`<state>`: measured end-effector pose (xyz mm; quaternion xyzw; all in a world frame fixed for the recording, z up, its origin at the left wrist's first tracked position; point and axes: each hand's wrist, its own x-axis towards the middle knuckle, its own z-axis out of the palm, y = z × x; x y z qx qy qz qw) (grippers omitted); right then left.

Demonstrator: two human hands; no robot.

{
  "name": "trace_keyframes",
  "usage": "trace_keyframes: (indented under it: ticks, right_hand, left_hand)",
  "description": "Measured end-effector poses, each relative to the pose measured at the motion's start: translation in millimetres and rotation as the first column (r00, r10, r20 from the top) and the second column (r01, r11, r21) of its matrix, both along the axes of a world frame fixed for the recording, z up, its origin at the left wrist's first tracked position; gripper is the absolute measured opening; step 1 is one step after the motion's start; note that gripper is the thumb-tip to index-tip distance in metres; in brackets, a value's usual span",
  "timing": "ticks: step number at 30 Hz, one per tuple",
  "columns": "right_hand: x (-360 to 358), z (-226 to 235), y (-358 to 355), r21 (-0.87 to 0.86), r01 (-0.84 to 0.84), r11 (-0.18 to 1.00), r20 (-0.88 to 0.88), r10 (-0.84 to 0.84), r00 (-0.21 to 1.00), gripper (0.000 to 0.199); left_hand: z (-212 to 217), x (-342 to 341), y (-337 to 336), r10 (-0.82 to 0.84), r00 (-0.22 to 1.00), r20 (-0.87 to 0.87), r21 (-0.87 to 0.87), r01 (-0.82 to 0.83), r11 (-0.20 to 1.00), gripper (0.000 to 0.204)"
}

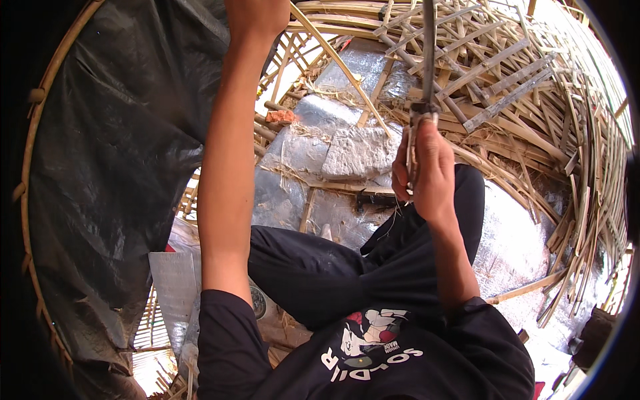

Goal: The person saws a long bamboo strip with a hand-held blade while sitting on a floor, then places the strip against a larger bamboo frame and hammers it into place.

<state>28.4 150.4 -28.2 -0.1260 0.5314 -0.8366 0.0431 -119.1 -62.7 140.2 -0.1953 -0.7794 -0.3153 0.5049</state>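
My left hand [259, 19] reaches up to the top edge of the picture, where its fingers are partly cut off. From its right side a long thin bamboo strip [333, 57] slants down, its lower end by a rough grey block [360, 152]; the hand appears closed on it. My right hand [430, 167] is wrapped around the handle of a long-bladed knife [430, 57]. The blade points away from me, with its tip beyond the picture's top edge. I sit with my legs folded, and the block lies just past them.
A big heap of split bamboo strips [507, 87] fills the far right. Black plastic sheeting [120, 133] hangs at the left inside a bamboo frame. Silvery sheets [283, 200] cover the floor, with a piece of red brick [281, 117] on it. A grey metal sheet [175, 293] stands near my left arm.
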Motion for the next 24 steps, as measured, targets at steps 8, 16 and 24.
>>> trace_keyframes:
  ticks: [8, 16, 24]
  right_hand:
    - [2.7, -110.0, 3.7, 0.111, -0.138, 0.984, 0.604, 0.043, 0.796, 0.045]
    - [9.3, -12.7, 1.2, 0.085, -0.178, 0.98, 0.295, 0.146, 0.944, 0.049]
    - [20.0, -53.9, -34.8, 0.119, -0.269, 0.956, 0.398, 0.202, 0.895, 0.056]
  left_hand:
    - [-11.8, 20.0, 4.2, -0.331, 0.925, -0.186, 0.651, 0.368, 0.663, 0.033]
    - [-1.0, 19.7, 0.0, -0.4, 0.916, 0.043, 0.596, 0.298, 0.746, 0.04]
    - [-9.4, 15.6, -6.9, -0.279, 0.957, 0.079, 0.586, 0.181, 0.79, 0.033]
